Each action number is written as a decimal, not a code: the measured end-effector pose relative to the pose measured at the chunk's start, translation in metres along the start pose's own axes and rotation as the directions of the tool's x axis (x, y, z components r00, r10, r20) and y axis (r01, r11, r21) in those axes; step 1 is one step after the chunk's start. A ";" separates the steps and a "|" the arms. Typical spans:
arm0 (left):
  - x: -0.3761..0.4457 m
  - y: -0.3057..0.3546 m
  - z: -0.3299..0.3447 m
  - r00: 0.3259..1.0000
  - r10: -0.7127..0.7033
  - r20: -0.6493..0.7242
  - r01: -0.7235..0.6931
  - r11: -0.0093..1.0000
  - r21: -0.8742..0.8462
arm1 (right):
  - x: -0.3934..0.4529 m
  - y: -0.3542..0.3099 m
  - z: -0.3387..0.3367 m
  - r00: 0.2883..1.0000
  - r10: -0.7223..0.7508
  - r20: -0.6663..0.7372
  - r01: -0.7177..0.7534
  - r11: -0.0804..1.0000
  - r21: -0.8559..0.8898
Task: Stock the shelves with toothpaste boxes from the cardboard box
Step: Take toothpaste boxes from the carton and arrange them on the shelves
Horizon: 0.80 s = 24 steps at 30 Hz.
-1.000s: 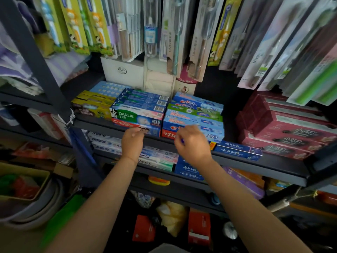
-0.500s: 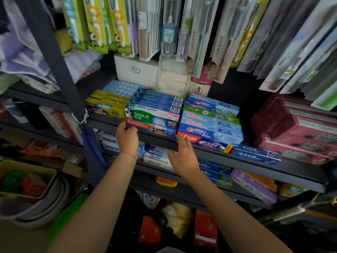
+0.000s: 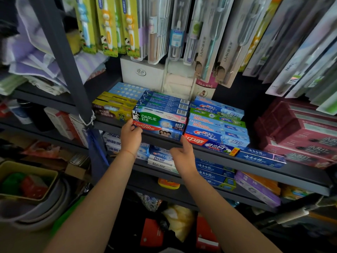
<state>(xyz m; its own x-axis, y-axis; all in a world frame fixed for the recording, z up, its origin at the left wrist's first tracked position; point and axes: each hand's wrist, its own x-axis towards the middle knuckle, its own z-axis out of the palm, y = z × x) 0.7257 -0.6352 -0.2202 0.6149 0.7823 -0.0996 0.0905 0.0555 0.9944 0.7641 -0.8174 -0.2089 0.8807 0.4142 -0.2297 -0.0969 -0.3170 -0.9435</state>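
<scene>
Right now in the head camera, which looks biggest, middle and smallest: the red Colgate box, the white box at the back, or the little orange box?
1. White box
2. Colgate box, looks close in size, so unsure
3. Orange box, clearly smallest

Dark shelf [image 3: 209, 155] (stacked toothpaste boxes [image 3: 160, 117])

Both forearms were bare, with no sleeve reaching into view. The left hand [image 3: 131, 133] carried a thin reddish thread [image 3: 129, 152] at the wrist, possibly a string bracelet. The right hand [image 3: 182, 157] wore nothing.
</scene>
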 end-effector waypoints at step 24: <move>-0.002 0.028 0.026 0.900 -0.313 0.304 0.355 0.930 -0.092 | 0.147 -0.120 -0.017 0.943 -0.273 0.188 0.299 0.455 -0.839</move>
<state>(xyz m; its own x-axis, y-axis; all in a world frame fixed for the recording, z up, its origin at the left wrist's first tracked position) 0.7476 -0.6512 -0.1930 0.7632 0.4977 -0.4122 0.2305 0.3862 0.8931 0.9134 -0.7329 -0.1256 0.7699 0.6381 -0.0039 0.6084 -0.7358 -0.2974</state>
